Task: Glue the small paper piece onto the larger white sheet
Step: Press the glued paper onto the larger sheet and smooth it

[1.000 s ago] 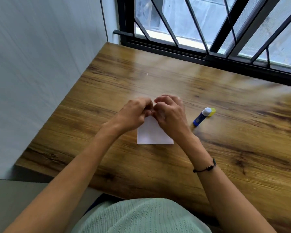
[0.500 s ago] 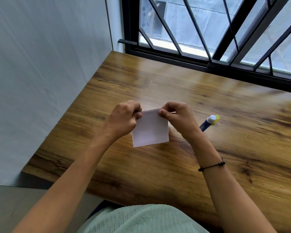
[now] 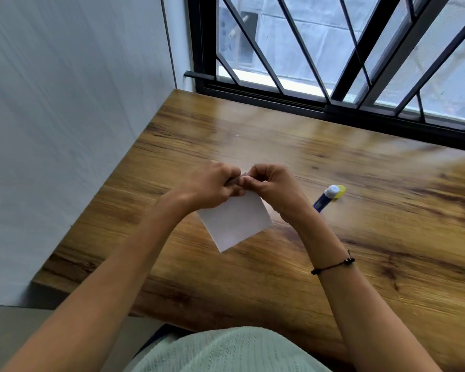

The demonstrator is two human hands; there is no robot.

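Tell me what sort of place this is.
Likely a home or small-room desk set in a corner: a wood-grain table against a plain wall, under a barred window. A glue stick and paper suggest craft work.

a wooden table [image 3: 293, 264] carries a glue stick [image 3: 324, 199], its yellow cap [image 3: 341, 192] seemingly alongside.
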